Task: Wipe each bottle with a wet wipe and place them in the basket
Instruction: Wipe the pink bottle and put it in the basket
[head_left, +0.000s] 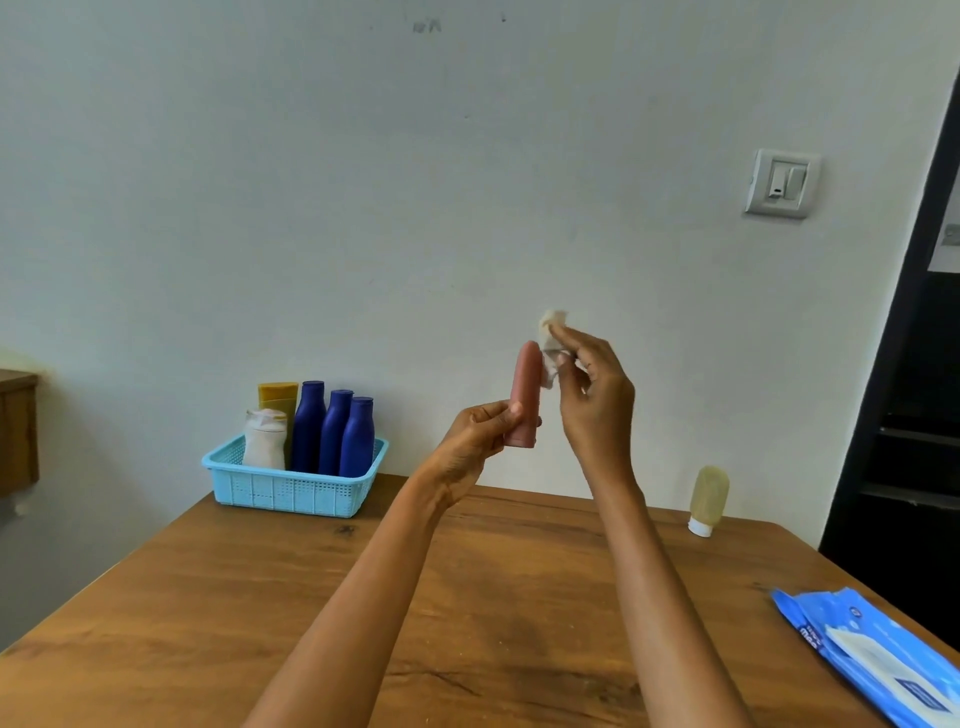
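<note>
My left hand (480, 434) grips the lower part of a pink bottle (525, 389) and holds it upright above the table. My right hand (595, 387) pinches a crumpled white wet wipe (549, 340) against the bottle's upper right side. A light blue basket (291, 491) stands at the table's far left corner. It holds three dark blue bottles (337, 431), a yellow tube (278, 397) and a white bottle (265, 439). A pale yellow bottle (707, 499) stands cap-down at the far right of the table.
A blue pack of wet wipes (878, 654) lies at the table's near right edge. The wooden table (260, 597) stands against a white wall with a light switch (782, 182). A dark doorway is to the right, a wooden cabinet at the left edge.
</note>
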